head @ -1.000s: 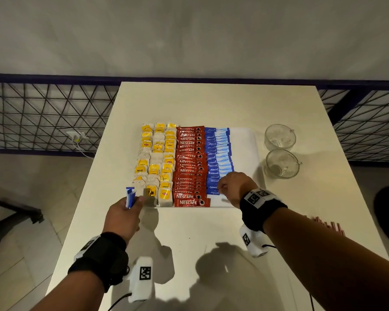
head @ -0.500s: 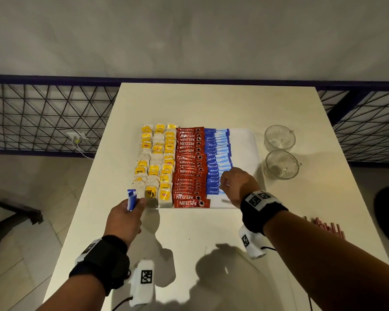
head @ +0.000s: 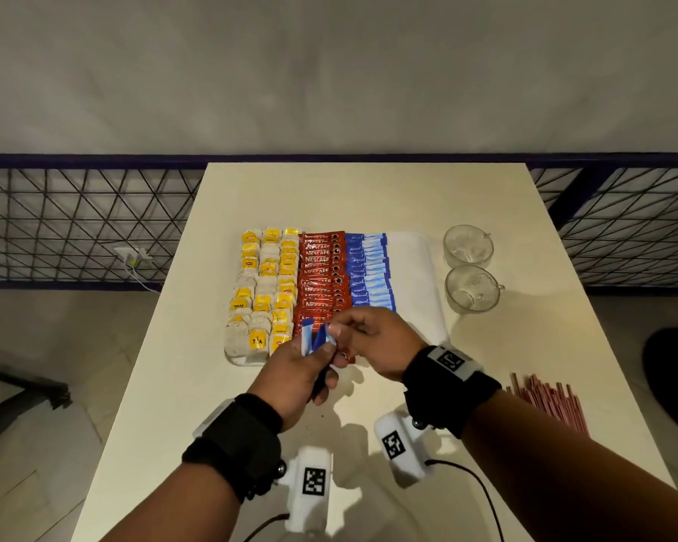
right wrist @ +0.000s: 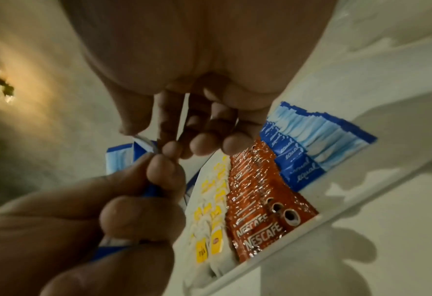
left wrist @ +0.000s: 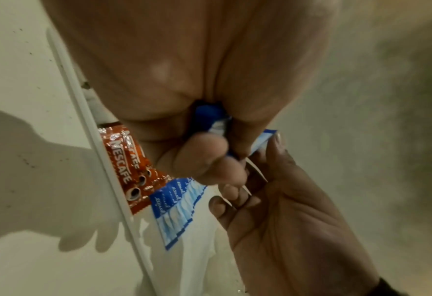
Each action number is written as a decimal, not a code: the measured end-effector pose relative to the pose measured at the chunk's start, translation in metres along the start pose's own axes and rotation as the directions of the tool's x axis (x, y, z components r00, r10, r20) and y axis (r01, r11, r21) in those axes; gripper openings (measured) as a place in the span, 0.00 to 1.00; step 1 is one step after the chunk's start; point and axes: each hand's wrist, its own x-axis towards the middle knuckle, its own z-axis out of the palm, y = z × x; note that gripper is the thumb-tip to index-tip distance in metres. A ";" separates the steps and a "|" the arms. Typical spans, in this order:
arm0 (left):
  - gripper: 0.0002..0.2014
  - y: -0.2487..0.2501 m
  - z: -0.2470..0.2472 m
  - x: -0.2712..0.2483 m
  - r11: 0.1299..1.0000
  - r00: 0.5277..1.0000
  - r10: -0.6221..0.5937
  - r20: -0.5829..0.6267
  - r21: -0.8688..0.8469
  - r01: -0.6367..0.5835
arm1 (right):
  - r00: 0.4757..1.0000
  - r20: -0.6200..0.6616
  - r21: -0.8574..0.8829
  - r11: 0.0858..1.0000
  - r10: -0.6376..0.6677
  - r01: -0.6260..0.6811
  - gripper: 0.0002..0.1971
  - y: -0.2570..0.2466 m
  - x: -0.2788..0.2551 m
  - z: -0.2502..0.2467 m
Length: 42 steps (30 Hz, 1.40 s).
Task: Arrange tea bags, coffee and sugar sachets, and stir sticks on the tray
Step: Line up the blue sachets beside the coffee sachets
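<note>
A white tray (head: 415, 267) holds columns of yellow-tagged tea bags (head: 265, 291), red coffee sachets (head: 321, 275) and blue sugar sachets (head: 368, 271). Over the tray's front edge my left hand (head: 310, 357) grips a small bunch of blue sugar sachets (head: 313, 339). My right hand (head: 349, 332) meets it and pinches the top of one sachet in the bunch between thumb and forefinger, as the right wrist view shows at that sachet (right wrist: 143, 141). Red stir sticks (head: 545, 400) lie on the table to the right, off the tray.
Two empty glass cups (head: 468, 246) (head: 472, 289) stand right of the tray. The cream table (head: 368, 197) ends against a dark metal railing (head: 75, 221). The tray's right strip is bare white.
My left hand has carried its sachets right, from the tray's front-left corner to its front middle. My right hand has left the sugar column and come to pinch a sachet in the bunch.
</note>
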 end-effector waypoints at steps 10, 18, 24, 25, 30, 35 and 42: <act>0.06 0.007 0.016 -0.018 0.998 0.988 0.052 -0.145 0.048 -0.045 | 0.966 -0.255 0.099 0.995 0.044 -0.019 0.07 0.003 -0.026 -0.025; 0.04 0.003 0.019 -0.015 0.996 0.962 0.090 -0.257 0.016 -0.089 | 0.972 -0.224 0.080 0.995 0.076 -0.059 0.06 0.008 -0.039 -0.041; 0.05 -0.004 0.021 -0.007 0.985 0.960 0.147 -0.238 0.126 -0.120 | 0.966 -0.230 0.005 0.993 0.115 -0.117 0.06 0.024 -0.038 -0.047; 0.06 -0.005 0.019 -0.006 0.984 0.958 0.144 -0.248 0.135 -0.113 | 0.959 -0.257 -0.022 0.991 0.121 -0.131 0.06 0.027 -0.037 -0.050; 0.15 -0.016 -0.012 -0.003 0.963 0.925 0.142 -0.353 0.266 -0.047 | 0.890 -0.406 -0.136 0.948 0.210 -0.286 0.07 0.064 -0.026 -0.070; 0.13 -0.029 -0.042 -0.005 0.953 0.895 0.095 -0.436 0.300 0.045 | 0.902 -0.367 -0.370 0.854 0.227 -0.366 0.02 0.078 -0.014 -0.067; 0.10 -0.040 -0.061 -0.009 0.956 0.885 0.044 -0.463 0.277 0.097 | 0.912 -0.321 -0.496 0.774 0.257 -0.393 0.03 0.078 0.006 -0.059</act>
